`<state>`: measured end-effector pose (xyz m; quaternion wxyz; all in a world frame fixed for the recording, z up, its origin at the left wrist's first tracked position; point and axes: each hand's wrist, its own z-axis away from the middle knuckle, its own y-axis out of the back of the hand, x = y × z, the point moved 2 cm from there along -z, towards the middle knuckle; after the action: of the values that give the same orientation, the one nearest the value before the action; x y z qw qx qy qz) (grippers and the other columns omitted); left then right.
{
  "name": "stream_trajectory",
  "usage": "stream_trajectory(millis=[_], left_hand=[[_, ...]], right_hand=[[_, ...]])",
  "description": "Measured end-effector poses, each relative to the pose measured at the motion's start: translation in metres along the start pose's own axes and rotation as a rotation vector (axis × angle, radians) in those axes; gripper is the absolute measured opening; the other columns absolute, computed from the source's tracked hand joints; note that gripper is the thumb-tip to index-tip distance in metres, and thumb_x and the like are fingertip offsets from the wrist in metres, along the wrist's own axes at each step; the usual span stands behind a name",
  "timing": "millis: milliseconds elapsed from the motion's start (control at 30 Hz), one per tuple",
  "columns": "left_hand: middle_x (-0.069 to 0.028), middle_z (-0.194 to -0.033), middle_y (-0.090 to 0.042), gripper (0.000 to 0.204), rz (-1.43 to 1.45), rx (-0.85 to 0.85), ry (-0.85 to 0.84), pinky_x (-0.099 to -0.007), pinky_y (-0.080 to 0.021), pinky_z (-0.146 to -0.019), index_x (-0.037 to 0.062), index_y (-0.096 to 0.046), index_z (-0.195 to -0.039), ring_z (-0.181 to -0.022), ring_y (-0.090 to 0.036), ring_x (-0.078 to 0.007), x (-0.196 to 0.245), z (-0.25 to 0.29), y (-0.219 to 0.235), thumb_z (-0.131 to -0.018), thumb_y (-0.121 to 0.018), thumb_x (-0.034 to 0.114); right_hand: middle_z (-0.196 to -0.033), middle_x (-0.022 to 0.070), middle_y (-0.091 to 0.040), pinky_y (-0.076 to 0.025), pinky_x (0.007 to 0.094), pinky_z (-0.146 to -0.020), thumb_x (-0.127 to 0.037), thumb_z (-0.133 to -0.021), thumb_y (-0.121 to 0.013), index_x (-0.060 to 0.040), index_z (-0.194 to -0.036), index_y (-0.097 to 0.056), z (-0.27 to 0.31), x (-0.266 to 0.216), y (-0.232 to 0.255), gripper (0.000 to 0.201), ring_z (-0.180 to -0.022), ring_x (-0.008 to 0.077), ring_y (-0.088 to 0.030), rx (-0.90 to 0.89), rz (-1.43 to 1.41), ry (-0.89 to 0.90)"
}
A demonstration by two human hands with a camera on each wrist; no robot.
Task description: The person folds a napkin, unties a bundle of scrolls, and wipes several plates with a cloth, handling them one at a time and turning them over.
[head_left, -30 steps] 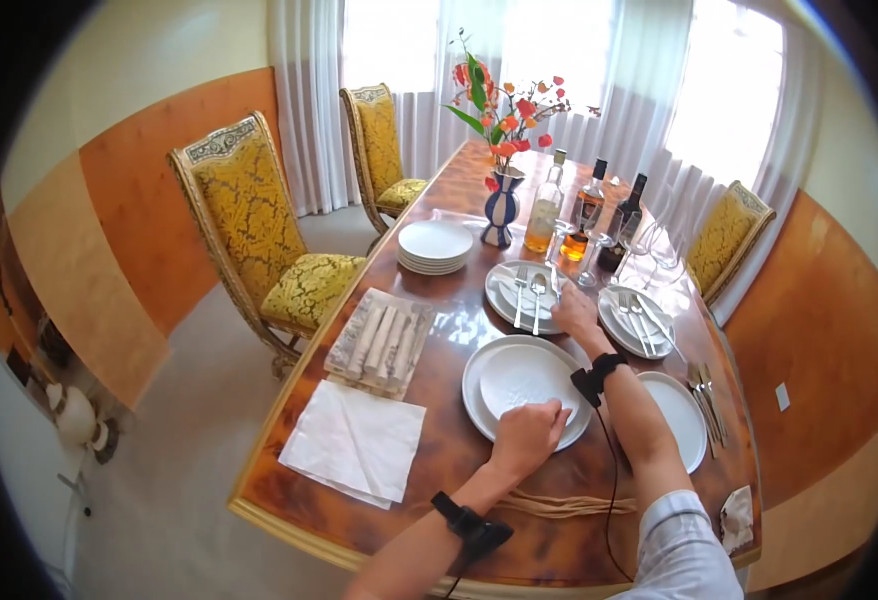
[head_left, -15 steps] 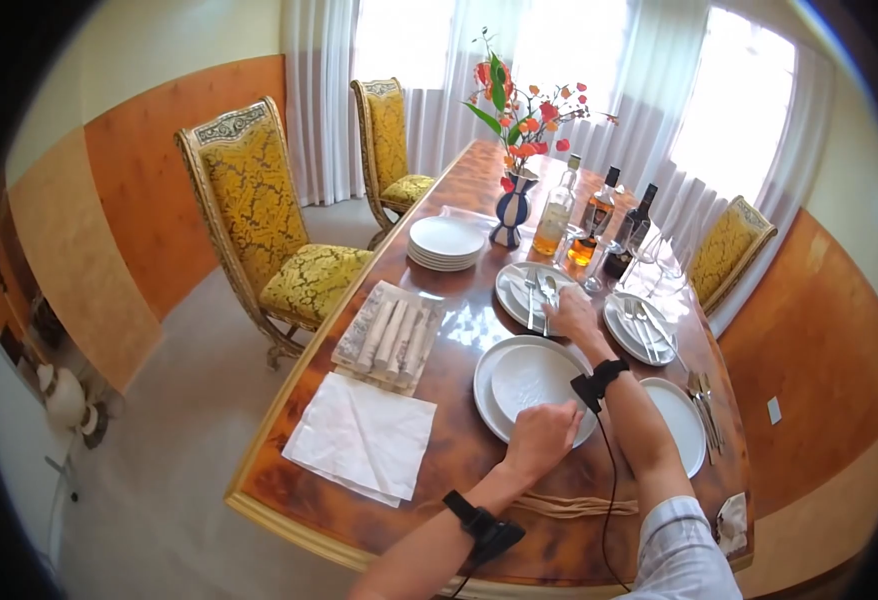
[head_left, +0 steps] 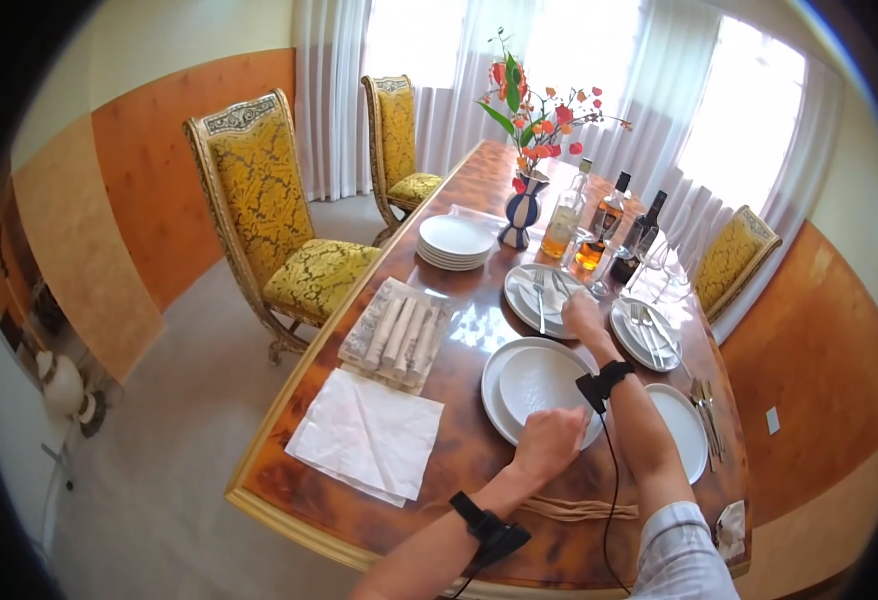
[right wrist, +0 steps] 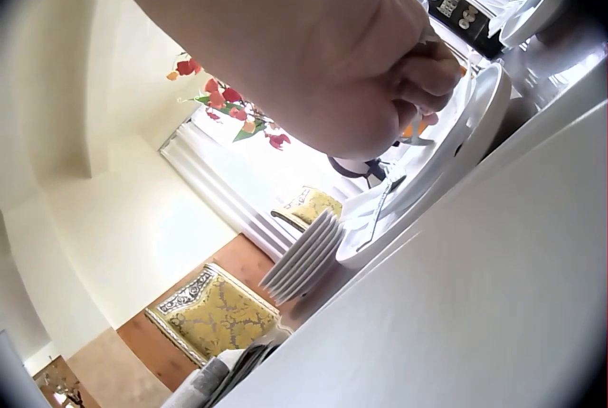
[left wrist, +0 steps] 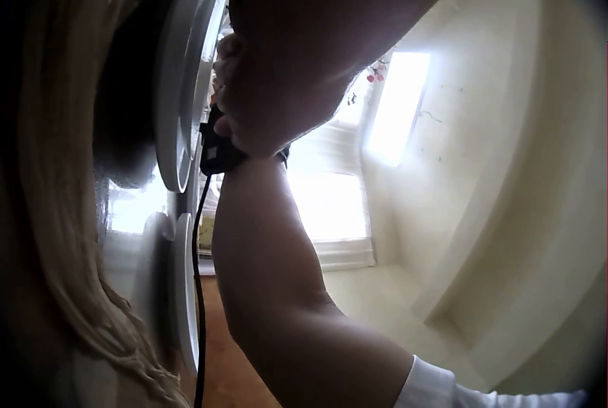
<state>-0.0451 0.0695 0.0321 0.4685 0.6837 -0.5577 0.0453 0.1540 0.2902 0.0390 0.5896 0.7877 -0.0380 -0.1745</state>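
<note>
My right hand (head_left: 584, 315) is over the right side of a place setting with a smaller plate (head_left: 522, 290) on a larger one. Its curled fingers pinch a piece of cutlery, mostly hidden by the hand, so I cannot tell its kind. A fork (head_left: 539, 303) lies on that setting, left of the hand. In the right wrist view the curled fingers (right wrist: 427, 80) are close over the plate. My left hand (head_left: 551, 443) is curled over the front right rim of the nearer setting, a small plate (head_left: 534, 380) on a large plate (head_left: 494, 400); nothing shows sticking out of it.
Another setting (head_left: 642, 335) with cutlery, a plate (head_left: 679, 425) and more cutlery (head_left: 707, 415) lie right. Left are stacked plates (head_left: 456, 240), rolled napkins (head_left: 399, 335) and white napkins (head_left: 364, 430). A vase (head_left: 521, 215), bottles (head_left: 564, 225) and glasses stand behind. A cable (head_left: 614, 490) hangs from my right wrist.
The view has shifted, so the tabletop appears farther right. My right hand stays at the same setting, where the spoon beside the fork has become mostly covered. My left hand stays by the nearer plates.
</note>
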Motion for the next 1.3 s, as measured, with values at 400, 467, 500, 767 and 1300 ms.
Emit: stream_trajectory(millis=[400, 467, 500, 767, 1300], left_hand=[[-0.02, -0.073, -0.069, 0.025, -0.021, -0.05, 0.047, -0.051, -0.055, -0.067, 0.0045, -0.066, -0.088, -0.073, -0.07, -0.04, -0.002, 0.0, 0.0, -0.101, -0.06, 0.025], [-0.0203, -0.073, -0.069, 0.025, -0.014, -0.054, 0.046, -0.0515, -0.055, -0.067, 0.0045, -0.066, -0.088, -0.073, -0.07, -0.0403, -0.003, -0.001, -0.003, -0.101, -0.06, 0.025], [-0.0205, -0.073, -0.069, 0.025, -0.009, -0.056, 0.043, -0.0518, -0.055, -0.068, 0.0044, -0.066, -0.089, -0.073, -0.07, -0.0405, -0.004, 0.0, -0.004, -0.101, -0.06, 0.025], [-0.0212, -0.075, -0.069, 0.025, 0.004, -0.076, 0.053, -0.0523, -0.055, -0.069, 0.0042, -0.067, -0.088, -0.075, -0.07, -0.0415, -0.003, 0.001, -0.003, -0.1, -0.061, 0.025], [-0.0222, -0.078, -0.069, 0.025, 0.001, -0.069, 0.053, -0.0521, -0.054, -0.071, 0.0036, -0.067, -0.086, -0.078, -0.069, -0.0421, -0.007, 0.0, 0.003, -0.099, -0.062, 0.024]], right_hand=[[-0.104, 0.0312, -0.072, -0.054, 0.0506, -0.092, -0.044, -0.093, -0.068, 0.0078, -0.1, -0.074, -0.007, -0.022, -0.03, 0.052, -0.103, 0.0454, -0.07, -0.01, -0.101, 0.14], [-0.106, 0.0315, -0.072, -0.054, 0.0503, -0.092, -0.041, -0.093, -0.067, 0.0079, -0.101, -0.073, -0.006, -0.023, -0.024, 0.051, -0.104, 0.0453, -0.07, -0.026, -0.114, 0.14], [-0.108, 0.0309, -0.072, -0.054, 0.0501, -0.093, -0.04, -0.092, -0.068, 0.0077, -0.103, -0.073, -0.003, -0.024, -0.02, 0.05, -0.105, 0.0448, -0.07, -0.039, -0.136, 0.102], [-0.107, 0.0283, -0.074, -0.056, 0.0484, -0.09, -0.045, -0.083, -0.076, 0.0052, -0.102, -0.076, 0.003, -0.035, -0.005, 0.054, -0.104, 0.0413, -0.072, -0.128, -0.13, 0.059], [-0.094, 0.032, -0.07, -0.052, 0.0556, -0.085, -0.031, -0.095, -0.053, 0.0036, -0.09, -0.07, -0.009, 0.006, -0.009, 0.039, -0.091, 0.0488, -0.068, 0.09, -0.184, 0.454]])
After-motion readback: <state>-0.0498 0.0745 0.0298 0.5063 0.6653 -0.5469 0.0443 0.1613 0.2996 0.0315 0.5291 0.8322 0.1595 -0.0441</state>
